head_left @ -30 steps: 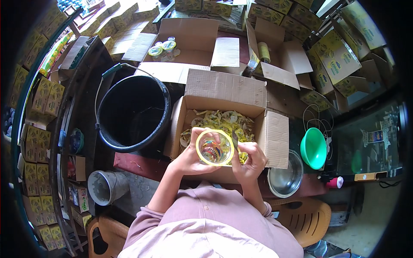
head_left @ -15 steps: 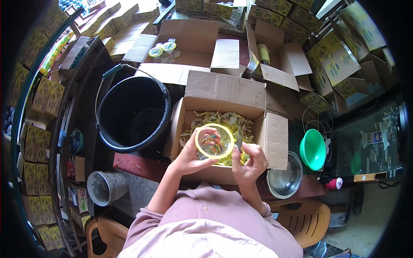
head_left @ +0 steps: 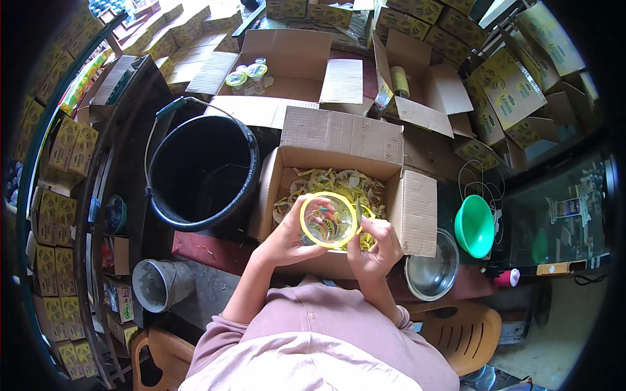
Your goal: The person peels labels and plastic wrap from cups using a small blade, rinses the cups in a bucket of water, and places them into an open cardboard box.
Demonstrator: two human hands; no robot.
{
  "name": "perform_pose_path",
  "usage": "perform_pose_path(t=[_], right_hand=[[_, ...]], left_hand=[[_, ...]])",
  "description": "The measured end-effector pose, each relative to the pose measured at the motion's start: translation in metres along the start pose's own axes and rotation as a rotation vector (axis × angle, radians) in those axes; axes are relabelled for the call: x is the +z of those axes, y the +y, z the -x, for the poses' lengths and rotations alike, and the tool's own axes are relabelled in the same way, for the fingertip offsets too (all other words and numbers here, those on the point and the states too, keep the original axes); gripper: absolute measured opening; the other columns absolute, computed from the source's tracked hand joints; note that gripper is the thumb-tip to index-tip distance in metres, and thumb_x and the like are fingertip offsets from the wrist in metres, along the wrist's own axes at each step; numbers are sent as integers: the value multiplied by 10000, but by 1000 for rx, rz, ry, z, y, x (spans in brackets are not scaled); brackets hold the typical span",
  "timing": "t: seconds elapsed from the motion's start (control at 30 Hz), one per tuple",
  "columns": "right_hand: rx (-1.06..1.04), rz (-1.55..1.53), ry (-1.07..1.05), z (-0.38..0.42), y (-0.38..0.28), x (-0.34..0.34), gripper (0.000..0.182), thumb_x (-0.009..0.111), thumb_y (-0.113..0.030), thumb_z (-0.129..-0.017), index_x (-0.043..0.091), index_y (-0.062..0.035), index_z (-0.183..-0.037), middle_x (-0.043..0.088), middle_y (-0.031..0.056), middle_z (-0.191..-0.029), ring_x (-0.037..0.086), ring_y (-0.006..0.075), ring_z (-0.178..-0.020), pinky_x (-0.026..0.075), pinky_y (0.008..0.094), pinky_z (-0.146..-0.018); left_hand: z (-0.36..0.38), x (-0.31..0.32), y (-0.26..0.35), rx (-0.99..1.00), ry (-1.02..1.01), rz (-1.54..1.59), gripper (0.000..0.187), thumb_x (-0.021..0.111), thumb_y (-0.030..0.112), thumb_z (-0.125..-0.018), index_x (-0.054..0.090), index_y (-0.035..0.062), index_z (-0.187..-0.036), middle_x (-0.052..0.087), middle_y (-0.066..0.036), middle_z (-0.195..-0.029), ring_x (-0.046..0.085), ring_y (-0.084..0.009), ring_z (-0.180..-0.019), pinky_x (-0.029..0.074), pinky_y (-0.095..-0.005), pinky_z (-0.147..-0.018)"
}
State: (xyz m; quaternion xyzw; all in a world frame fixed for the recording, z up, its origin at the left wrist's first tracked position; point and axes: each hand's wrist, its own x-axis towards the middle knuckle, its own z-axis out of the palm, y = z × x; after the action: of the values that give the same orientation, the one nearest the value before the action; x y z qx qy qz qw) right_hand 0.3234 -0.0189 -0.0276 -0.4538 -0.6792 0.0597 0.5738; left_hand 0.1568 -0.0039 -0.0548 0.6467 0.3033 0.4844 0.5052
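My left hand (head_left: 287, 229) is wrapped round a clear plastic cup (head_left: 318, 225) with a yellow rim, its open mouth facing up toward me. Coloured print shows through the cup's wall. In my right hand (head_left: 376, 249), thumb and fingers pinch a small knife (head_left: 359, 214), its thin dark blade pointing away from me right at the cup's rim. A thin yellow strip curls beside the blade. Both hands are over an open cardboard box (head_left: 342, 133), in which yellow trimmings (head_left: 352, 179) lie in a loose heap.
Left of the box stands a black bucket (head_left: 202, 173), with a grey bucket (head_left: 163, 285) below it. A steel bowl (head_left: 432, 267) and a green bowl (head_left: 475, 226) are on the right. Behind, another open carton (head_left: 287, 49) has several lidded cups (head_left: 248, 78) at its left.
The cup has moved slightly right and down, toward the knife. My right hand has shifted a little left, and the blade now sits against the rim.
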Motion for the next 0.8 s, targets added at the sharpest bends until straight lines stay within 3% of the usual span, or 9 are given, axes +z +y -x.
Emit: perform_pose_path(t=[0.27,0.6,0.8], right_hand=[[70,-75,-27,-2,7,-1,262,631,76,-612,621,-24,-854,601,114,-749,607,219,-681,489,282,-622],[102,-104,-1,2,7,0,228,644,60,-644,601,-23,-851,588,103,-715,582,180,-600,460,263,-554],[95,-112,-6,1,6,3,237,639,62,-629,600,-27,-845,588,104,-716,583,178,-601,457,261,-550]], left_hand=[[-2,-2,7,-75,-98,42,635,663,69,-675,359,28,-1231,460,-91,-1122,479,-179,-1059,389,-312,-906],[-6,4,3,-42,5,215,682,592,69,-733,242,38,-1317,460,-126,-1159,469,-185,-1071,375,-334,-924],[-4,6,6,-84,-15,250,663,572,54,-712,270,40,-1302,472,-116,-1106,483,-176,-1017,384,-318,-902]])
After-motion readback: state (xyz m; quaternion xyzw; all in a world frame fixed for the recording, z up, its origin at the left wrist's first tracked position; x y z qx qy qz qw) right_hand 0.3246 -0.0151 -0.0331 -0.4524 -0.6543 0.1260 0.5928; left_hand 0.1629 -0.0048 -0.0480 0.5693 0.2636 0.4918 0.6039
